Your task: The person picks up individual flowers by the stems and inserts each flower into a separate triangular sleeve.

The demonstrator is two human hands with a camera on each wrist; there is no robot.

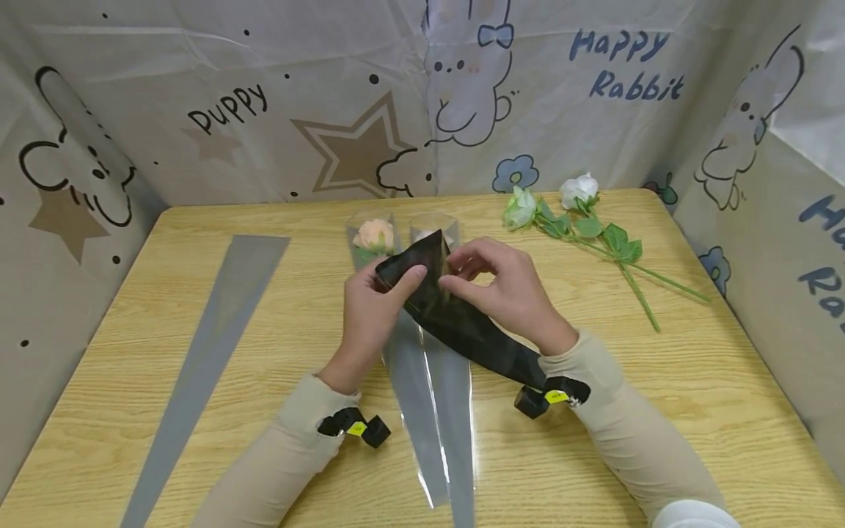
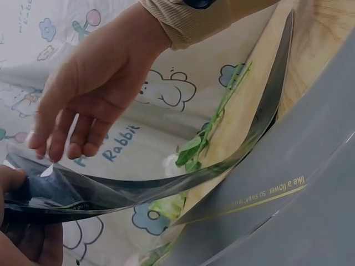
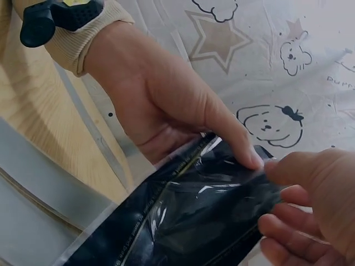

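Note:
A black flower sleeve (image 1: 455,319), a long tapering film wrapper with gold lettering, slants across the table's middle. My left hand (image 1: 375,308) grips it near its wide end, thumb on top and fingers underneath. At the opposite edge of that wide end, my right hand (image 1: 505,290) pinches the film between thumb and fingertips. The right wrist view shows the two thumbs close together over the shiny black film (image 3: 205,199). Under the sleeve lie two clear-and-grey sleeves, one holding a peach rose (image 1: 374,236), the other a pale flower (image 1: 432,236) partly hidden by the black film.
An unfilled grey sleeve (image 1: 211,330) lies flat at the left of the wooden table (image 1: 297,308). Two white artificial roses (image 1: 579,192) with green leaves and crossed stems lie at the back right. Printed cloth walls (image 1: 264,161) surround the table's back and sides.

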